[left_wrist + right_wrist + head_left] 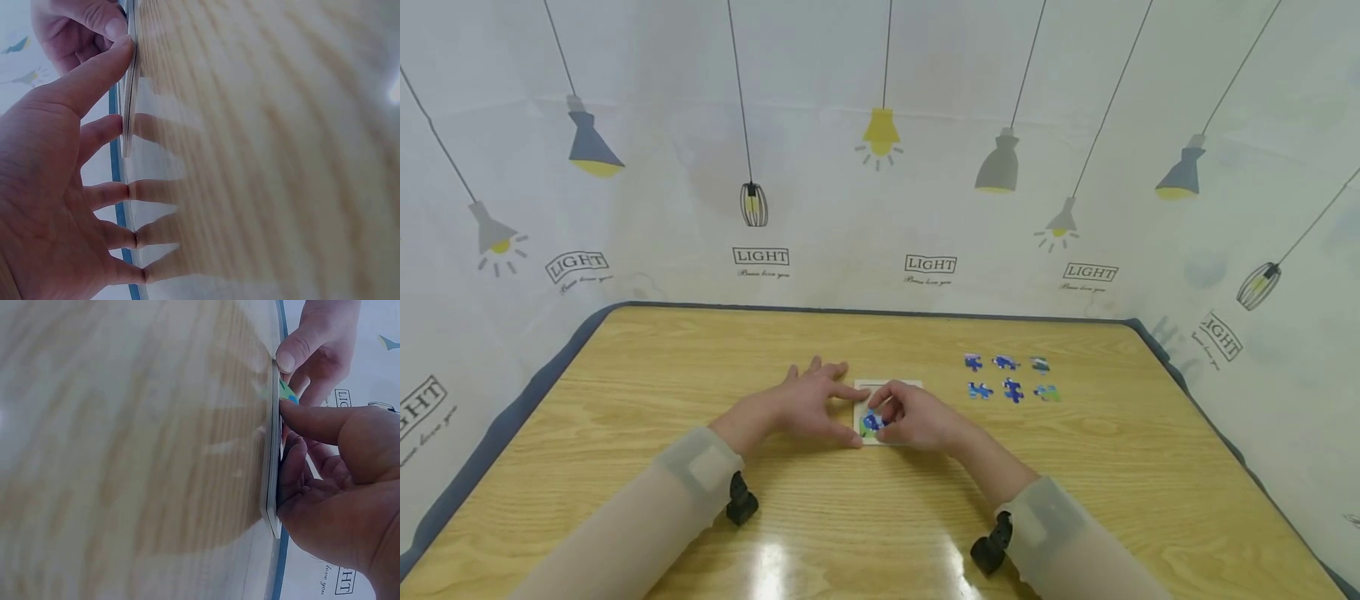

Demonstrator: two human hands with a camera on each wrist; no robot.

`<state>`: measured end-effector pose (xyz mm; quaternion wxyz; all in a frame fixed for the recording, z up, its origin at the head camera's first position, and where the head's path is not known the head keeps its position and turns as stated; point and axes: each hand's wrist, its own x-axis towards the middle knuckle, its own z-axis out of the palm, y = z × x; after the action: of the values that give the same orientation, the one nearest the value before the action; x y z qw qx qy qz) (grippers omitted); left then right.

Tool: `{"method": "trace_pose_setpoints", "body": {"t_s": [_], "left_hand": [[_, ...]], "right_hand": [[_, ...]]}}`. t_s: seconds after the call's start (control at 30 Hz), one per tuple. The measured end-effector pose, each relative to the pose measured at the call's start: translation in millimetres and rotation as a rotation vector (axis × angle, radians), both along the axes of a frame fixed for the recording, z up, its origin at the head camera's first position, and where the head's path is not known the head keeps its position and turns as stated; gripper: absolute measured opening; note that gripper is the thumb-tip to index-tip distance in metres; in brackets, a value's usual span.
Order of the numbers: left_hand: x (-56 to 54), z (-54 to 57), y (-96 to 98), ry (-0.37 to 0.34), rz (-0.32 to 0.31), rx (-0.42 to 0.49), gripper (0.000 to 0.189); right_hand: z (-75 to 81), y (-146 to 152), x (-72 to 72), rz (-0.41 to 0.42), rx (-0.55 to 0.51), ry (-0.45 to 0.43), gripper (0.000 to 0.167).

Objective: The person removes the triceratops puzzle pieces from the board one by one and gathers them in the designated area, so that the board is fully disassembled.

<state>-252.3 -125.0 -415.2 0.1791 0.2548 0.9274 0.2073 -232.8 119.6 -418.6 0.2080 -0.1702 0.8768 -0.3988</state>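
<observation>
The left hand (808,404) spreads its fingers, thumb and forefinger touching the puzzle tray (914,384) just to its right. The right hand (921,418), fingers curled over that tray, seems to pinch a blue piece (873,421); beyond it, rightward, lie six loose pieces (1013,390).

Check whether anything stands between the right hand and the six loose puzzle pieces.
Nothing visible does: bare tabletop lies between the right hand and those puzzle pieces. The left hand is opposite, at the tray's left side.
</observation>
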Motion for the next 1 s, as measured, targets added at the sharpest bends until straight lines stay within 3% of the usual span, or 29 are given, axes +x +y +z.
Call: {"method": "trace_pose_setpoints", "body": {"t_s": [0.13, 0.43, 0.67, 0.83, 1.0], "left_hand": [[-0.9, 0.6, -0.1, 0.0, 0.002, -0.003, 0.078], [-0.1, 1.9, 0.0, -0.013, 0.008, 0.002, 0.078], [-0.4, 1.0, -0.1, -0.012, 0.008, 0.006, 0.077], [-0.5, -0.1, -0.1, -0.014, 0.006, -0.012, 0.078], [0.6, 0.1, 1.0, -0.008, 0.005, -0.021, 0.078]], "right_hand": [[0.6, 0.2, 1.8, -0.006, -0.028, 0.0, 0.031], [-1.8, -1.7, 3.6, -0.024, -0.072, 0.053, 0.013], [2.4, 2.9, 4.6, -0.012, -0.11, 0.045, 0.012], [4.9, 19.2, 3.7, -0.048, -0.194, 0.016, 0.018], [11.1, 52.1, 4.8, -0.094, -0.199, 0.017, 0.022]]}}
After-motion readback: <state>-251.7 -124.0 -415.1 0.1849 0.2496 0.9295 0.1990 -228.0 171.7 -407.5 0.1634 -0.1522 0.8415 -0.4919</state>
